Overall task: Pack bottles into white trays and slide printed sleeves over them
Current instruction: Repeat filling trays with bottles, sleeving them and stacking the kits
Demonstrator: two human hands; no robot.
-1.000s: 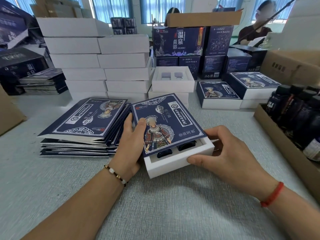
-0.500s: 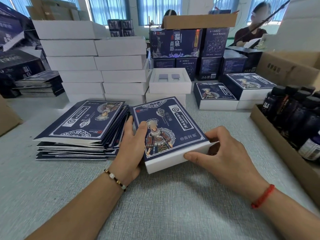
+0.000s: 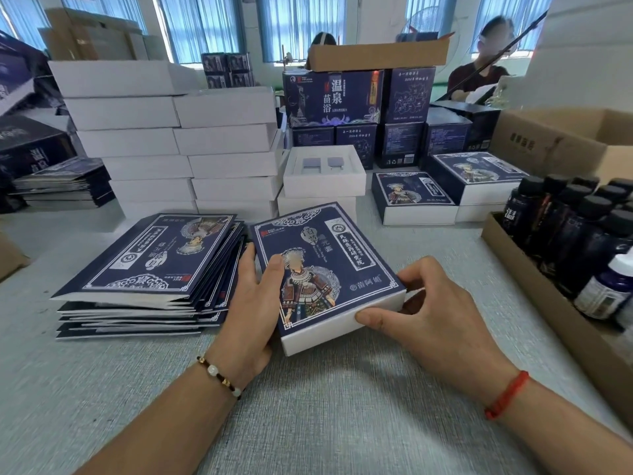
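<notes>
A white tray (image 3: 337,325) lies on the grey table in front of me, fully covered by a dark blue printed sleeve (image 3: 322,258); only its white front end shows and the bottles inside are hidden. My left hand (image 3: 251,303) grips the sleeve's left side, thumb on top. My right hand (image 3: 424,310) holds the tray's near right corner, thumb against the white front end and fingers curled at the right side. A stack of flat printed sleeves (image 3: 147,269) lies just to the left. Dark bottles (image 3: 575,231) stand in a cardboard box at the right.
Stacks of white trays (image 3: 171,142) fill the back left, with an open empty tray (image 3: 323,173) at centre. Finished sleeved boxes (image 3: 414,197) sit at the back right before dark blue cartons (image 3: 359,97). The cardboard bottle box (image 3: 534,279) edges the right side. Two people sit behind.
The sleeve has slid toward me over the tray until the bottle caps are covered. Both hands have stayed at the box's sides.
</notes>
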